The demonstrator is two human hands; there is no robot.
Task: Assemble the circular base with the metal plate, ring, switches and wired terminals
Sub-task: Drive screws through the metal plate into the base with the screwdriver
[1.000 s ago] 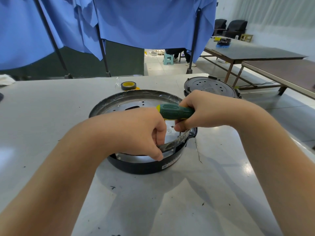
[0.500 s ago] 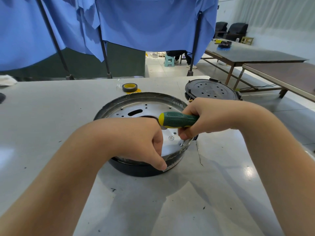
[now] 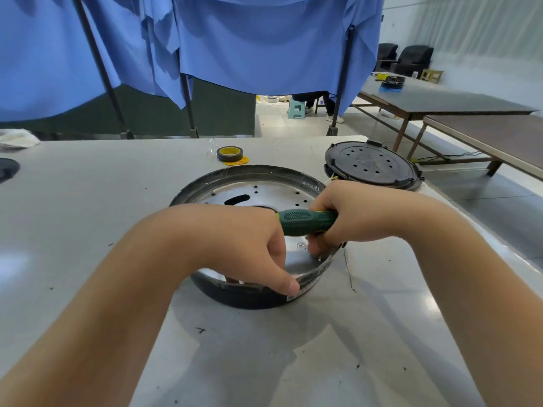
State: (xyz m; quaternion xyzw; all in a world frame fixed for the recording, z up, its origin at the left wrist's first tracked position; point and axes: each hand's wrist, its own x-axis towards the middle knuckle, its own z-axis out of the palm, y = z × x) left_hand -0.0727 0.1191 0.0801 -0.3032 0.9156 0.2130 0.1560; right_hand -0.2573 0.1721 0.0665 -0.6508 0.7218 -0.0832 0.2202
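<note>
A round black base (image 3: 249, 299) stands on the grey table, with a shiny metal plate (image 3: 264, 192) full of holes set inside its ring. My left hand (image 3: 235, 245) grips the near rim of the base, thumb outside and fingers inside. My right hand (image 3: 352, 215) holds a green screwdriver (image 3: 305, 220) by its handle, lying sideways over the plate. Its fingertips touch the plate near a small screw (image 3: 318, 259) at the right rim. The screwdriver's shaft is hidden by the hand.
A black perforated round cover (image 3: 370, 164) lies at the back right of the table. A roll of black and yellow tape (image 3: 230, 154) sits behind the base. Blue curtains hang beyond the table's far edge. Dark tables stand to the right.
The base has turned slightly and lies flatter in my left hand. My right hand with the screwdriver has shifted a little along the right rim.
</note>
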